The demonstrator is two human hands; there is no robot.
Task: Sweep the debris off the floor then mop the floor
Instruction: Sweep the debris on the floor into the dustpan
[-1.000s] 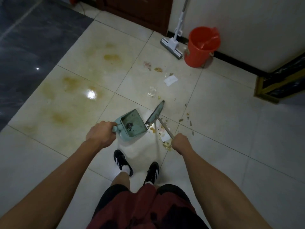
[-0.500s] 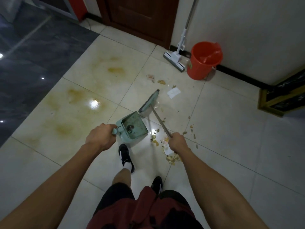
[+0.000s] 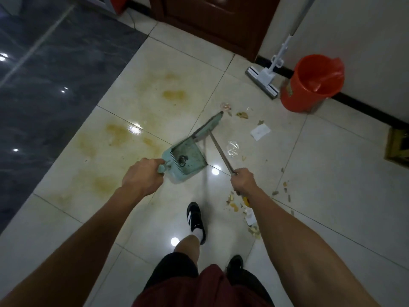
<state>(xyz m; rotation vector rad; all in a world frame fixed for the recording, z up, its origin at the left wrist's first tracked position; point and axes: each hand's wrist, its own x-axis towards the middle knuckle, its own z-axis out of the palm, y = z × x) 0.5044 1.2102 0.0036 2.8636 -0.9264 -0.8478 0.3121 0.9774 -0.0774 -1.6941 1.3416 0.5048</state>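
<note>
My left hand [image 3: 141, 177] grips the handle of a pale green dustpan [image 3: 184, 160], held just above the tiled floor. My right hand [image 3: 243, 180] is closed around the metal handle of a short broom [image 3: 208, 127], whose green head reaches out beyond the pan's far edge. Debris lies scattered on the cream tiles: a white paper scrap [image 3: 260, 131], clear plastic [image 3: 232, 148], orange bits [image 3: 242, 115] and a pile of crumbs [image 3: 240, 204] under my right forearm. Yellow-brown stains [image 3: 173, 95] mark the tiles to the left.
A white sponge mop [image 3: 263, 79] leans on the wall beside an orange bucket [image 3: 312, 83] at the far right. A dark wooden door [image 3: 212, 18] is ahead. Dark glossy flooring [image 3: 48, 74] lies left. My black shoe [image 3: 195, 220] steps forward.
I have stepped forward toward the wall. The broom head has swung away from me, past the dustpan toward the far debris; the crumb pile now lies behind my right hand.
</note>
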